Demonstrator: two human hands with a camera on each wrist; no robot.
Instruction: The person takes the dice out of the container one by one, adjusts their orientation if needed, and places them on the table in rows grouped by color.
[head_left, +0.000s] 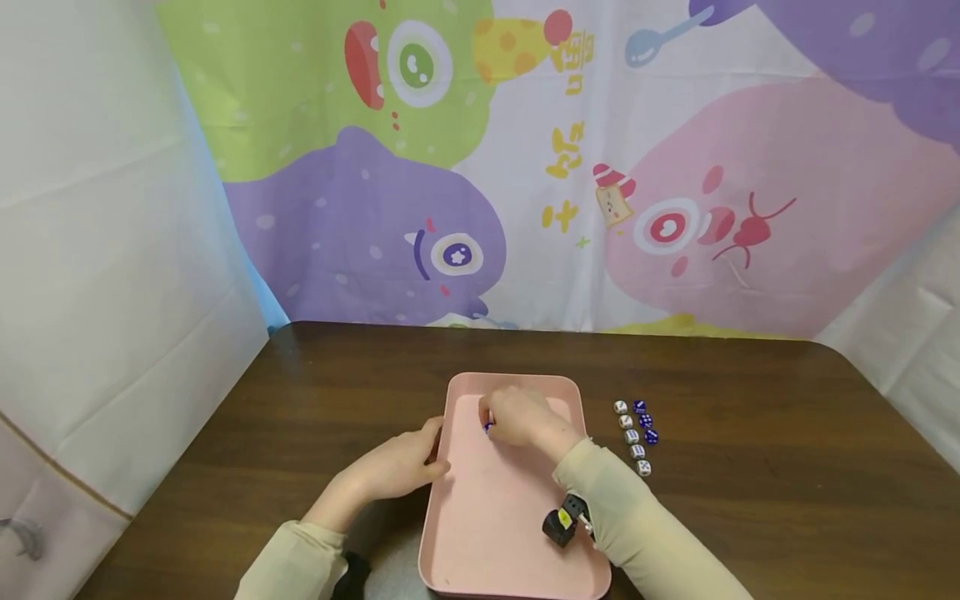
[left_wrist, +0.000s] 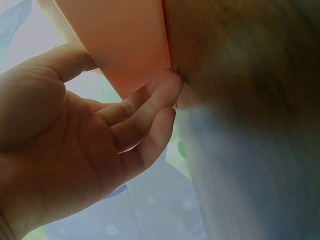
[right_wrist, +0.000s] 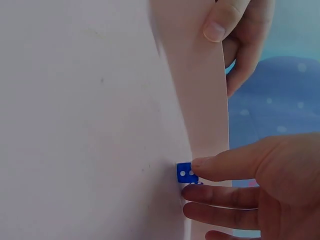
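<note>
A pink rectangular tray [head_left: 487, 533] lies on the dark wooden table. My left hand [head_left: 397, 465] grips its left wall, the thumb at the rim and the fingers outside; the left wrist view shows the fingertips [left_wrist: 167, 90] at the tray's lower edge. Inside the tray, near its far left part, my right hand [head_left: 517, 417] pinches a blue die [right_wrist: 184, 173] with white pips between thumb and forefinger. Just below that die, a small patterned bit shows by the forefinger, too hidden to tell what it is.
Right of the tray, several white dice [head_left: 632, 437] stand in a column on the table [head_left: 750, 467], with a shorter column of blue dice [head_left: 646, 422] beside it. A cartoon-printed curtain [head_left: 555, 275] hangs behind the table. A black wrist camera [head_left: 561, 523] sits over the tray.
</note>
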